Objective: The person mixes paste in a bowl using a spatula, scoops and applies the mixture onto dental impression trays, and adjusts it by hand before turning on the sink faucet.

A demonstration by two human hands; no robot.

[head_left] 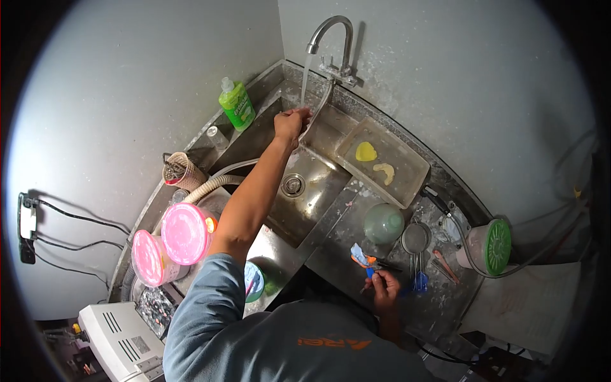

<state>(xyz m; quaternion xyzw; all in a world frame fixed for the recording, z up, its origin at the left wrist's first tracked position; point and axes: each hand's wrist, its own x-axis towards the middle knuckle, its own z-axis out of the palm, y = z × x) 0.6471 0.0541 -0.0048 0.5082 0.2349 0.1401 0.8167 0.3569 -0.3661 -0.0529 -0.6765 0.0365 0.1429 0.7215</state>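
Note:
Under the water running from the tap (pixel 331 38), my left hand (pixel 293 126) reaches over the sink (pixel 318 197). Its fingers are bent in a loose cup, and I make out nothing held in them. Low over the right side of the counter, my right hand (pixel 384 290) is closed round the blue handle of a small tool (pixel 361 256). The tool's head is orange, with a pale blue-white mass on it. Beyond this hand lie a round translucent bowl (pixel 384 223), a strainer (pixel 415 238) and a pinkish-handled tool (pixel 445 266).
A clear plastic tray (pixel 405 167) holds a yellow piece and a cream curved piece. Green soap bottle (pixel 237 107), woven cup (pixel 181 170) and pink-lidded tubs (pixel 186 234) line the left side. A green-lidded tub (pixel 496 247) and hose (pixel 459 237) stand right.

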